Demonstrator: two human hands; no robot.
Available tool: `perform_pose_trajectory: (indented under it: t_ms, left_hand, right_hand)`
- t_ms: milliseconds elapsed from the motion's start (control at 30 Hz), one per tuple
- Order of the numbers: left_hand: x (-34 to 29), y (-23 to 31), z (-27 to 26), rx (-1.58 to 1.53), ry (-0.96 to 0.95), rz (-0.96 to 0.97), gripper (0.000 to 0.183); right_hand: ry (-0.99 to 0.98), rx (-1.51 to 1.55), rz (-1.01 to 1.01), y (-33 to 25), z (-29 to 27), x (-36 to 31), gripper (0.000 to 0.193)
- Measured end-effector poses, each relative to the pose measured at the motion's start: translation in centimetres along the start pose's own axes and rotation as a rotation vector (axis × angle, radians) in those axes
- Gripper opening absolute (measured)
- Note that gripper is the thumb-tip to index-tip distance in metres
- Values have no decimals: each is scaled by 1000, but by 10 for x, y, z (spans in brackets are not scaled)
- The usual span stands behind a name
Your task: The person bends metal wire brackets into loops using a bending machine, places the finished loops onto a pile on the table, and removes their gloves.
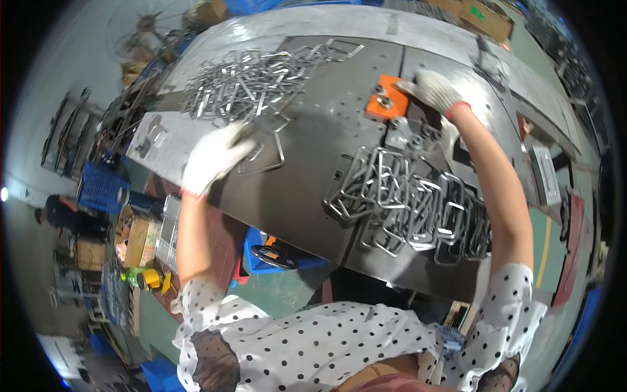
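- Many bent metal loops (428, 206) lie in the near heap on the grey table (261, 204); the right forearm (503, 189) should better stay clear of them.
- The white-gloved left hand (219, 157) is just beside one loose wire piece (281, 149). Its fingers are blurred, so I cannot tell if they grasp it. Probably it is best to take a single piece, free from neighbours.
- The orange block (394, 97) is farther, carrying bolts (385, 102). The white-gloved right hand (434, 91) has its fingertips at the block's edge; whether they pinch or only rest, I cannot tell. A light, steady touch seems wise.
- The far pile (245, 85) looks tangled; slow pulling seems safer.
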State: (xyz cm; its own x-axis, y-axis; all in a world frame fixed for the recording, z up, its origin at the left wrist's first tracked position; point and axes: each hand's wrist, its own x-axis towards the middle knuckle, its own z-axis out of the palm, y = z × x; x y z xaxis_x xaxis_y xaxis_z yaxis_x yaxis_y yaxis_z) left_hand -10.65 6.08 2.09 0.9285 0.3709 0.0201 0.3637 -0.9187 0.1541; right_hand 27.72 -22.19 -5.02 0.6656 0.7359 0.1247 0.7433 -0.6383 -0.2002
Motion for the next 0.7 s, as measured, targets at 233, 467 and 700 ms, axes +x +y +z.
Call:
perform_pose_trajectory:
  t_ms: [233, 467, 700]
  left_hand:
    - [-49, -40, 51, -125, 155, -222, 41]
    - [-32, -27, 50, -3, 138, -296, 23]
    - [-33, 5, 20, -330, 336, -58, 24]
  right_hand:
    - [-68, 90, 25, -24, -31, -10, 77]
    - [84, 150, -110, -89, -110, -121, 69]
    - [-87, -12, -350, -85, -53, -176, 45]
